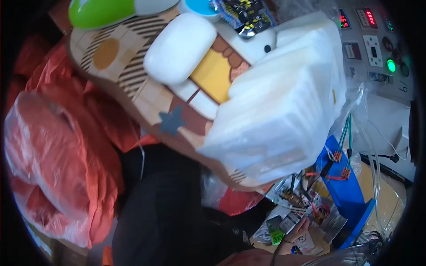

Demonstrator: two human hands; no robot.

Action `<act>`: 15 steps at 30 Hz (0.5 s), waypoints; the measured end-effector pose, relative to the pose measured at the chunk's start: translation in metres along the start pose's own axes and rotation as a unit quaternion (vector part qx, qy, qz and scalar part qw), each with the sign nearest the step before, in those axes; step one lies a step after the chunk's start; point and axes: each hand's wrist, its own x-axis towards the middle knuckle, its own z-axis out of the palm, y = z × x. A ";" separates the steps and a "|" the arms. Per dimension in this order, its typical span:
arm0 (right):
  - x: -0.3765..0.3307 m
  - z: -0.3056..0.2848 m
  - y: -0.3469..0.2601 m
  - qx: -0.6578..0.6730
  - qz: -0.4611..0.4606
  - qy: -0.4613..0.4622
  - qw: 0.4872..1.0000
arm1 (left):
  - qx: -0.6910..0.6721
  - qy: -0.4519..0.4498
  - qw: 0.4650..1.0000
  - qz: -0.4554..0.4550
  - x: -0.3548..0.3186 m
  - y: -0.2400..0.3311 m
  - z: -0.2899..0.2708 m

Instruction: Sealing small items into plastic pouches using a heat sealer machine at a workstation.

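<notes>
My right hand [298, 229] is small in the lower right, a dark band round its wrist. Its fingers look bent and drawn together, and whatever they hold, if anything, I cannot make out. Close beside it lie a green and dark packet [276, 230] and several small printed cards or labels [290, 221]. Thin wires run just above the fingers to a blue metal bracket [348, 199], which carries orange wire connectors [345, 172]. My left hand does not show.
A patterned board [146, 99] bears a white rounded case [179, 48], a green and white object [104, 11] and a stack of white wrapped sheets [275, 102]. Red plastic bags [66, 168] fill the left. A grey control panel [372, 26] with lit displays stands far right.
</notes>
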 end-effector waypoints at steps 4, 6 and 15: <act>0.021 0.012 0.029 -0.014 -0.024 0.008 1.000 | 0.001 0.013 0.999 0.032 0.063 0.022 0.007; 0.029 0.012 0.039 -0.023 -0.003 -0.049 0.999 | 0.000 0.013 0.999 0.042 0.085 0.027 0.015; 0.026 0.042 0.158 0.872 0.089 0.007 0.481 | 0.006 0.013 0.997 0.069 0.128 0.021 0.052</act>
